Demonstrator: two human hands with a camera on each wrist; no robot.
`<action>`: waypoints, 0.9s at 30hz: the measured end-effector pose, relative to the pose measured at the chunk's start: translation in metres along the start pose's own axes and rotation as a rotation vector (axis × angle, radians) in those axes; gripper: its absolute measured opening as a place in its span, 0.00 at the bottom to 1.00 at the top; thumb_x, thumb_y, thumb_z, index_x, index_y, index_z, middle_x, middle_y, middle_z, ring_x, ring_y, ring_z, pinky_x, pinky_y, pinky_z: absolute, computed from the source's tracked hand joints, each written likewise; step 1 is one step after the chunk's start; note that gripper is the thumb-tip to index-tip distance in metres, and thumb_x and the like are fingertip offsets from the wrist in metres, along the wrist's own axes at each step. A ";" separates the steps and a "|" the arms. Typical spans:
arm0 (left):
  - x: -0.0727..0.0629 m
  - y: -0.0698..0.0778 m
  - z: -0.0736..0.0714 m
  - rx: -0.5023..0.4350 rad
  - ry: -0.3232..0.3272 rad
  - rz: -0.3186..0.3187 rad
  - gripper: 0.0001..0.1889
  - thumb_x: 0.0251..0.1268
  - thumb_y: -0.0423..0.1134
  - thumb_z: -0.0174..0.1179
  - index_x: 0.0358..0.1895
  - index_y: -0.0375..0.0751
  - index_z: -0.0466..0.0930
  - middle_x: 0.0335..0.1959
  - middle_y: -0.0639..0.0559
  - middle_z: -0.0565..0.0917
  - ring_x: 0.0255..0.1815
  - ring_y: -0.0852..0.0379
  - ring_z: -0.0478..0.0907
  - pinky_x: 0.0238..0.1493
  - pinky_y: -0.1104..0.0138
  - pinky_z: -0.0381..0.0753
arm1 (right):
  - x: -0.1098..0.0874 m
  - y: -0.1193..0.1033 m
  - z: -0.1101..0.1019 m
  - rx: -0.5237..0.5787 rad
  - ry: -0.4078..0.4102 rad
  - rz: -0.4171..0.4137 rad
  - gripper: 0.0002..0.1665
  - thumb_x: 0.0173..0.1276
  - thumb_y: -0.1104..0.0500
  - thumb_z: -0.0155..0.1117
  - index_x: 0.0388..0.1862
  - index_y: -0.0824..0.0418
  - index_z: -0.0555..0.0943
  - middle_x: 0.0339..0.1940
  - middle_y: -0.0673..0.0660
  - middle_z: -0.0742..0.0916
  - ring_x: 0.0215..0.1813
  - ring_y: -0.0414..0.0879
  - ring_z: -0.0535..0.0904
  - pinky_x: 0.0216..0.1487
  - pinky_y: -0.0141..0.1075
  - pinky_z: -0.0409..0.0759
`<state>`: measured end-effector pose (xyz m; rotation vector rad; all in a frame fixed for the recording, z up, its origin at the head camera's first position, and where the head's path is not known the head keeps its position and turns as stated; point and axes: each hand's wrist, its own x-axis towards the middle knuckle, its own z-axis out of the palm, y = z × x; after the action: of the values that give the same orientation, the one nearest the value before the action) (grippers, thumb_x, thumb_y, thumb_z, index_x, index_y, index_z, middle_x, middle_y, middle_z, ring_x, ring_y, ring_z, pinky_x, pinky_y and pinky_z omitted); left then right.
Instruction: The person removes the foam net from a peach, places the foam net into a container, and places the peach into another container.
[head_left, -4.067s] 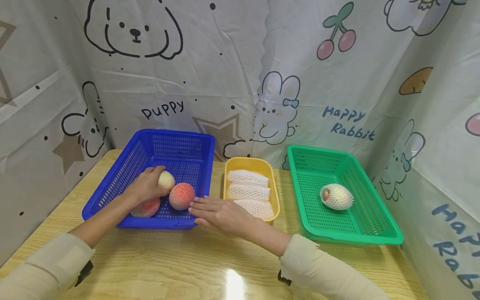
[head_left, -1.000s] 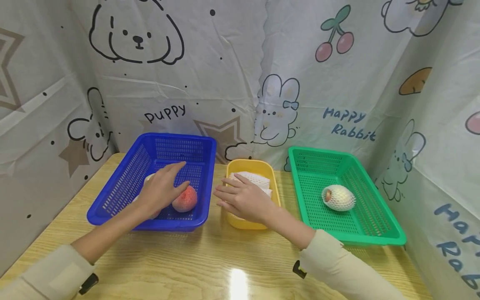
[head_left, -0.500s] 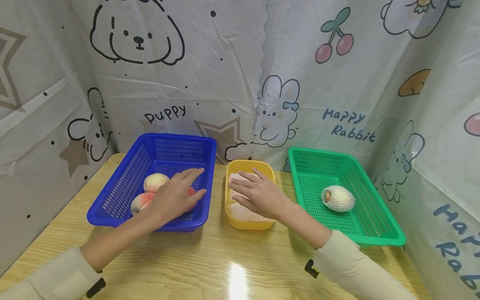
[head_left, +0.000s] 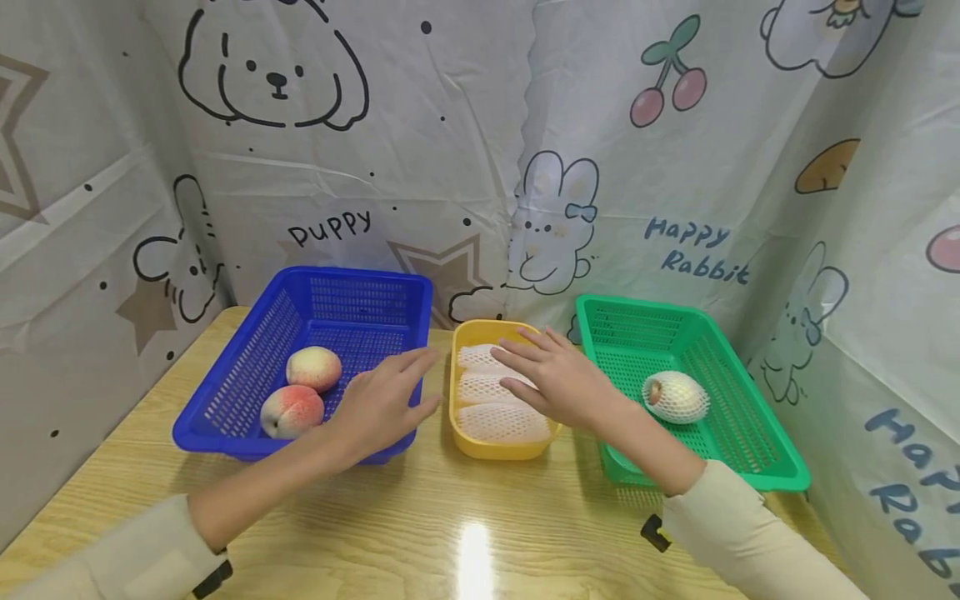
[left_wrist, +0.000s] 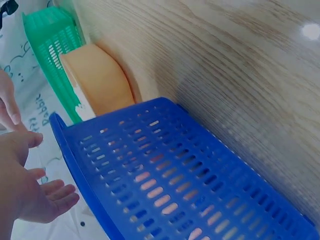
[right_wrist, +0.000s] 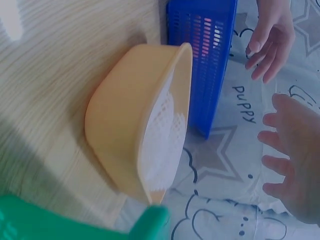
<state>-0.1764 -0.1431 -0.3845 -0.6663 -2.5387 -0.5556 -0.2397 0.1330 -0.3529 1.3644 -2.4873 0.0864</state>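
Observation:
Above the right front part of the blue basket (head_left: 251, 367) hovers my left hand (head_left: 378, 408), fingers extended and holding nothing. Two peaches, a yellowish one (head_left: 313, 368) and a redder one (head_left: 292, 411), lie inside, left of that hand. A third peach is almost wholly hidden behind the hand. My right hand (head_left: 562, 382) is spread over the right edge of the yellow container (head_left: 498, 450), also with nothing in it. Several white foam net sleeves (head_left: 502, 422) lie side by side in the container. From the right wrist view, the hand's fingers (right_wrist: 274, 141) are apart from the container's rim.
On the right stands a green basket (head_left: 750, 479) holding one pale fruit in a foam net (head_left: 675, 397). All three containers rest on a wooden table (head_left: 360, 517). A white printed curtain (head_left: 450, 167) hangs behind them and at the sides.
My left hand has let go of the yellowish peach and moved right across the blue basket. My right hand has left the peach by the basket's front rim and moved right over the yellow container.

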 end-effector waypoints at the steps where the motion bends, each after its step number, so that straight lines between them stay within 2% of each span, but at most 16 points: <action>1: 0.001 0.002 0.001 -0.006 -0.004 0.008 0.29 0.60 0.43 0.71 0.65 0.38 0.76 0.60 0.38 0.79 0.59 0.40 0.78 0.45 0.47 0.85 | -0.002 0.002 -0.001 -0.004 -0.010 0.014 0.28 0.78 0.47 0.55 0.72 0.56 0.74 0.69 0.56 0.77 0.75 0.56 0.64 0.75 0.56 0.56; 7: 0.004 0.014 0.005 -0.043 -0.043 0.041 0.31 0.62 0.44 0.71 0.67 0.40 0.75 0.61 0.37 0.78 0.60 0.40 0.77 0.49 0.49 0.84 | -0.015 0.015 -0.004 -0.028 -0.054 0.089 0.28 0.79 0.45 0.54 0.72 0.54 0.73 0.71 0.56 0.75 0.76 0.58 0.62 0.75 0.60 0.54; 12: 0.007 0.024 0.009 -0.071 -0.049 0.070 0.30 0.62 0.45 0.71 0.66 0.41 0.75 0.62 0.39 0.78 0.61 0.41 0.76 0.54 0.48 0.82 | -0.026 0.025 -0.004 -0.021 -0.065 0.134 0.29 0.78 0.45 0.55 0.73 0.55 0.72 0.71 0.57 0.75 0.76 0.60 0.61 0.74 0.63 0.53; 18: 0.011 0.036 0.016 -0.071 -0.057 0.103 0.29 0.62 0.46 0.70 0.66 0.43 0.76 0.62 0.41 0.79 0.60 0.42 0.78 0.52 0.49 0.83 | -0.038 0.037 -0.006 -0.027 -0.077 0.183 0.29 0.77 0.45 0.56 0.73 0.55 0.73 0.71 0.58 0.74 0.76 0.62 0.60 0.73 0.65 0.54; 22: 0.014 0.043 0.021 -0.074 -0.061 0.148 0.29 0.63 0.46 0.70 0.66 0.43 0.76 0.62 0.41 0.78 0.60 0.42 0.78 0.51 0.49 0.83 | -0.048 0.045 -0.006 -0.032 -0.093 0.215 0.29 0.78 0.45 0.55 0.73 0.55 0.72 0.72 0.58 0.74 0.76 0.62 0.59 0.73 0.65 0.52; 27: 0.014 0.050 0.030 -0.091 -0.054 0.220 0.29 0.63 0.46 0.70 0.66 0.39 0.75 0.63 0.39 0.78 0.62 0.41 0.76 0.57 0.49 0.79 | -0.061 0.056 -0.002 -0.033 -0.082 0.229 0.29 0.77 0.47 0.57 0.72 0.55 0.73 0.72 0.59 0.74 0.75 0.64 0.62 0.72 0.67 0.54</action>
<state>-0.1703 -0.0838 -0.3883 -0.9918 -2.4579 -0.5850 -0.2553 0.2134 -0.3639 1.0857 -2.6926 0.0399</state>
